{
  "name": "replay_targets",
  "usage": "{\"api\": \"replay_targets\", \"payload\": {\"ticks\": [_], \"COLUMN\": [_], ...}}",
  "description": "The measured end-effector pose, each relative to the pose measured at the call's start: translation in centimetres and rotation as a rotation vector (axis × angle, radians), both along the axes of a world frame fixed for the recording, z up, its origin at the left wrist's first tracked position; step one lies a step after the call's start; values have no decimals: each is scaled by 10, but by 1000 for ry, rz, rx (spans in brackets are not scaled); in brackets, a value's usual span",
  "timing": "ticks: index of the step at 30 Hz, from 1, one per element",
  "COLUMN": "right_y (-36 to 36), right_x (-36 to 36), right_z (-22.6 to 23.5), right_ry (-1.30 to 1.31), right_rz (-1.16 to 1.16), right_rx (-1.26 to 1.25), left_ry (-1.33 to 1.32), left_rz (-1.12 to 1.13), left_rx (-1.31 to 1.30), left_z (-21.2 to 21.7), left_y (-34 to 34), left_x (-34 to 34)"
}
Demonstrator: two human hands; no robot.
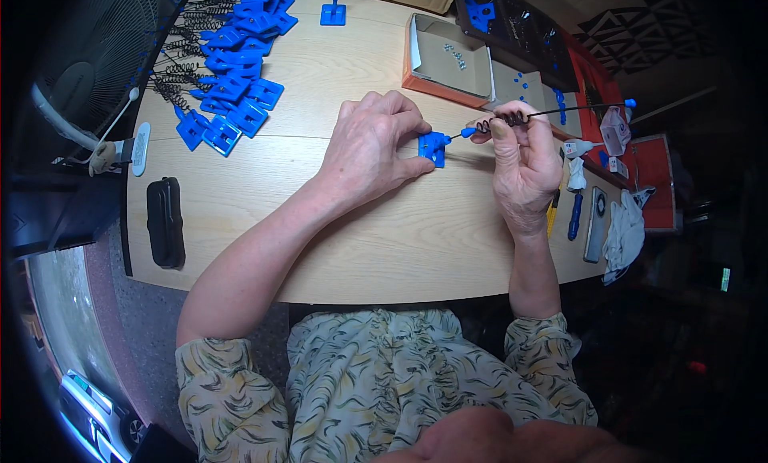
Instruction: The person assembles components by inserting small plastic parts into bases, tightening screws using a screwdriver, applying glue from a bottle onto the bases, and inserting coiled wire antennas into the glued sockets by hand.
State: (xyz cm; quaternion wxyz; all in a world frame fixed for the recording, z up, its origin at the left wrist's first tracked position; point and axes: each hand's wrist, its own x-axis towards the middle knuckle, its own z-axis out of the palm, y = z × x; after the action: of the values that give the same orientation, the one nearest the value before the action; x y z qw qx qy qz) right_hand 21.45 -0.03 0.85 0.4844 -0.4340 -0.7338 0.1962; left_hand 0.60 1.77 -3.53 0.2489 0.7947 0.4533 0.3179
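Note:
My left hand (376, 139) pinches a small blue plastic base (433, 150) against the table, thumb and fingers at its left side. A short blue knob rises from that base. Closed around a black wire coil (502, 124) is my right hand (524, 163), to the right of the base. From the coil a straight black wire runs right to a blue tip (630, 104). Its other end carries a blue cone-shaped piece (469, 133) with a thin end pointing at the base's knob. Whether that thin end touches the knob I cannot tell.
Piled at the far left are several blue bases with coiled wires (240, 87). One blue base (333, 15) stands alone at the back. Small metal parts lie in an open carton (448, 59). A black case (165, 223), a screwdriver (575, 217) and a white cloth (626, 239) lie nearer.

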Motion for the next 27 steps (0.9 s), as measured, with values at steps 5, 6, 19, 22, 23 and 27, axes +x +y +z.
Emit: {"api": "replay_targets", "payload": {"ticks": [5,6,19,22,23,27], "right_y": [0,0,1,1,1,1], "right_x": [-2,-2,-6,-8,-8,-10], "right_z": [0,1,0,-1,1,2], "right_ry": [-23,-33,-84,-133,-131,-205], "right_rz": [13,13,-63,-55,-55,-44], "right_rx": [33,40,11,65,68,48], "left_ry": [-5,-8,-2,7,9,2], "left_rz": [2,2,1,5,6,1], "left_rx": [-2,-2,20,12,14,15], "left_z": [0,1,0,-2,-2,-2], "left_y": [0,0,0,1,1,1], "left_x": [0,0,0,0,0,-1]}}
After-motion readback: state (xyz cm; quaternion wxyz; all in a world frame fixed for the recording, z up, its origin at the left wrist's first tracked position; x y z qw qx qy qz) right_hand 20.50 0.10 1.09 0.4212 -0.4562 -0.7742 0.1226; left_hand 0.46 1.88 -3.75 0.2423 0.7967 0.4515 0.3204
